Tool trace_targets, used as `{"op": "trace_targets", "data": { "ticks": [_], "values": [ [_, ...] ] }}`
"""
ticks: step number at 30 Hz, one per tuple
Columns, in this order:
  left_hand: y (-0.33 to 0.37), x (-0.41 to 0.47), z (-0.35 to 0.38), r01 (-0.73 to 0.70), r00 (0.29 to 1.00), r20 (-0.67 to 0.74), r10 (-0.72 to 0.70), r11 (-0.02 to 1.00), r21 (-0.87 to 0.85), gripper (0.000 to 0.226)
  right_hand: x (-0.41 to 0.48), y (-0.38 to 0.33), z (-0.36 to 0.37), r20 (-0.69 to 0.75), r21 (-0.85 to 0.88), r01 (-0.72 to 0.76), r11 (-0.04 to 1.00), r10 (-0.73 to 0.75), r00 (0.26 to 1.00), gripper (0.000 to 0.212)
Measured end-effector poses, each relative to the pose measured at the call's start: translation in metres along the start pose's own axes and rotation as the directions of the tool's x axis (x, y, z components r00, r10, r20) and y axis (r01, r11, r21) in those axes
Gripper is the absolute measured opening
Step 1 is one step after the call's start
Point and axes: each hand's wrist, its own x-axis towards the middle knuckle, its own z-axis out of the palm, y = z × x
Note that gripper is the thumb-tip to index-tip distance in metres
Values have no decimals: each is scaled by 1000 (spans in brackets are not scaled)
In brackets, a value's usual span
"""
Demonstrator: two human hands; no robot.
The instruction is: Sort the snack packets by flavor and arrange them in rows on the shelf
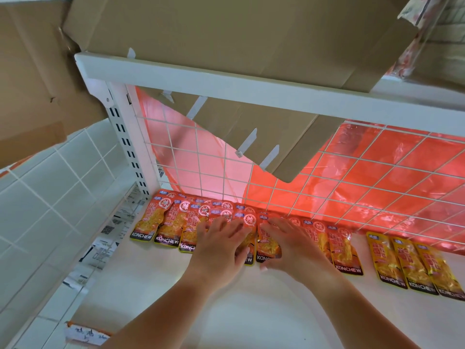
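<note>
A row of red KONCHEW snack packets (166,222) lies along the back of the white shelf (226,303), overlapping one another against the wire grid. Three yellow KONCHEW packets (407,263) lie apart at the right end. My left hand (221,240) rests flat, fingers spread, on the red packets in the middle of the row. My right hand (286,243) lies right beside it with straight fingers pressing on the neighbouring red packets (344,248). The packets under both palms are partly hidden.
A white wire grid (327,177) with red plastic behind it backs the shelf. A cardboard sheet (264,127) hangs down from the upper shelf board (226,84). The white slotted upright (125,137) stands at left, with tiled floor and papers beyond.
</note>
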Motion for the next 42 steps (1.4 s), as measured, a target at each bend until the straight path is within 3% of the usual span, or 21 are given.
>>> {"op": "trace_targets", "data": {
  "ticks": [10, 17, 24, 28, 31, 35, 38, 42],
  "values": [
    [-1, -1, -1, -12, 1000, -11, 12, 1000, -6, 46, -6, 3, 3, -16, -14, 23, 1000, -24, 1000, 93],
    [0, -1, -1, -19, 1000, -3, 19, 1000, -2, 44, -6, -1, 2, -74, -8, 26, 1000, -27, 997, 72],
    [0, -2, -1, -28, 1000, -14, 28, 1000, -3, 45, -5, -2, 4, -70, 0, -2, 1000, 2, 998, 71],
    [-3, -4, -4, -40, 990, -135, 39, 999, -2, 43, -6, 0, 4, -73, -4, -11, 1000, 11, 997, 68],
    [-27, -7, -14, 66, 955, -285, -79, 996, -55, 42, -7, 0, 1, -89, -12, -2, 1000, 1, 996, 65],
    [-82, -15, -36, 354, 854, -376, -359, 931, -86, 45, -6, -7, -4, -155, -7, 24, 1000, -25, 988, 63],
    [-109, -20, -42, 478, 806, -355, -474, 875, -82, 44, -5, -17, -4, -201, 6, 54, 999, -52, 978, 58],
    [-126, -22, -38, 549, 812, -198, -549, 834, -60, 45, -3, -25, -1, -195, 28, 80, 996, -73, 978, 54]
  ]
}}
